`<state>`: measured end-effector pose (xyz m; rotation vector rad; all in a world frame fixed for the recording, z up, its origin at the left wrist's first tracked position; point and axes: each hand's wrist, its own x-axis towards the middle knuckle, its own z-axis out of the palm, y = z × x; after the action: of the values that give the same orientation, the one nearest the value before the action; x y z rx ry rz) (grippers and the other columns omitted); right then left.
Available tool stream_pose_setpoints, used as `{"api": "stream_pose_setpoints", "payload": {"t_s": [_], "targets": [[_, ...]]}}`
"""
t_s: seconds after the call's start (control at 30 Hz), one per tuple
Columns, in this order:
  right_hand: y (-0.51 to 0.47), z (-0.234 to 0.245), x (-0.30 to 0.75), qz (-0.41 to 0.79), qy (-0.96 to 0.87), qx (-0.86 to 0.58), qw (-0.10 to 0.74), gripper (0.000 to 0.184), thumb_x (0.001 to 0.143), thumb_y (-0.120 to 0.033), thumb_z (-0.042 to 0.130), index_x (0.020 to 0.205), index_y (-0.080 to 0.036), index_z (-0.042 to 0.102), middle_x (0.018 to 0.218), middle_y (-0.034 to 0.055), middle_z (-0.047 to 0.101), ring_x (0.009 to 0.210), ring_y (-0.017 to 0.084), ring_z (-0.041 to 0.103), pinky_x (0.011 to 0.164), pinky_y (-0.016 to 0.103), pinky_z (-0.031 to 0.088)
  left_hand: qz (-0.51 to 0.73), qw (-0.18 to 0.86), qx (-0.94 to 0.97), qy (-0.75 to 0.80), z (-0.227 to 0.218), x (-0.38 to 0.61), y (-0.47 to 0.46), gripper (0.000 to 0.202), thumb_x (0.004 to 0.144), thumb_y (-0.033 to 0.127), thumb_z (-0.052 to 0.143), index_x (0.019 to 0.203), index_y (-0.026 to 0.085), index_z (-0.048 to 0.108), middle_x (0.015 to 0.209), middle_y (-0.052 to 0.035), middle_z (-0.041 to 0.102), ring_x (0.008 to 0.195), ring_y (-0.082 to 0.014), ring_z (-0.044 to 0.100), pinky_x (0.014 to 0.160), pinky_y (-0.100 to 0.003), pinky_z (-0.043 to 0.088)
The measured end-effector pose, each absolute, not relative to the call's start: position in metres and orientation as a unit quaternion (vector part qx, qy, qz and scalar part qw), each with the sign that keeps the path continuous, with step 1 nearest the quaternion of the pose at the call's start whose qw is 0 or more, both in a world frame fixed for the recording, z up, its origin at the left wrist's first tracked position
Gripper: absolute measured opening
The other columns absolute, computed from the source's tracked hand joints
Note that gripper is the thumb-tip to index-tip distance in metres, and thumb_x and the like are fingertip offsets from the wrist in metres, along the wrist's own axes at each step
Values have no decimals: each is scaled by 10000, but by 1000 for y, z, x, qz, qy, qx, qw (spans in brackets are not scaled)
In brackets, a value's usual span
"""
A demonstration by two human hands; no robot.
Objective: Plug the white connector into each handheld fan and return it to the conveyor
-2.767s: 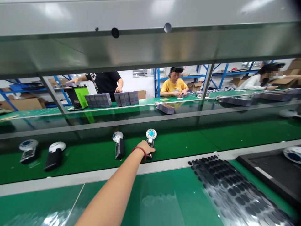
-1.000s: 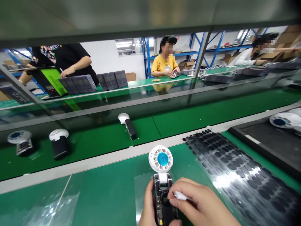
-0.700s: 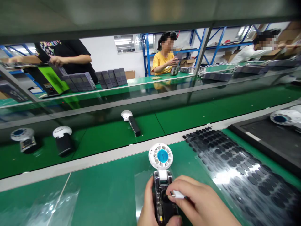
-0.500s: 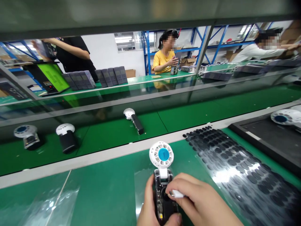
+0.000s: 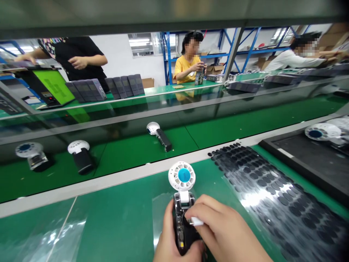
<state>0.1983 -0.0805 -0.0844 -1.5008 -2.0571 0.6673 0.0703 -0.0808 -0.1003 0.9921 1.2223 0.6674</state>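
My left hand (image 5: pixel 170 243) grips the dark transparent handle of a small hand-held fan (image 5: pixel 181 196) with a white round head and blue centre, held just above the green table near its front edge. My right hand (image 5: pixel 218 229) pinches a small white piece (image 5: pixel 195 221) and presses it against the upper part of the fan's handle. Right of my hands lies a sheet of several black round pads (image 5: pixel 261 185).
Three more fans (image 5: pixel 160 134) (image 5: pixel 80 156) (image 5: pixel 29 154) lie on the green conveyor belt beyond a grey rail. A black tray (image 5: pixel 308 163) with a fan head (image 5: pixel 319 131) sits at the right. Clear film (image 5: pixel 54 240) lies at the left. Three people work across the line, by grey boxes (image 5: pixel 109 87).
I took the fan off the belt and brought it to the near table. In the last second my right hand moved the white piece closer onto the handle; the belt's fans drifted right.
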Motion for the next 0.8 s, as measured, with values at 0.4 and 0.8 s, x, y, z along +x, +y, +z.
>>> {"api": "stream_pose_setpoints", "payload": {"t_s": [0.4,0.8], "targets": [[-81,-88,188,249,-682,-635,263,238,796,-167,404,986,-279,494,968,28,525,702,196,599,597,341,488,315,642,415,563,-106,65,-83,816,561,213,601,1269,128,204,1230,-175,471,1138,-310,434,841,-347,405],[-86,-62,219,388,-632,-582,334,202,860,-279,384,771,-286,565,779,-29,578,800,157,583,675,208,453,401,812,236,352,-112,58,-74,627,715,421,600,1143,199,198,584,2,654,442,-159,605,455,-245,432]]}}
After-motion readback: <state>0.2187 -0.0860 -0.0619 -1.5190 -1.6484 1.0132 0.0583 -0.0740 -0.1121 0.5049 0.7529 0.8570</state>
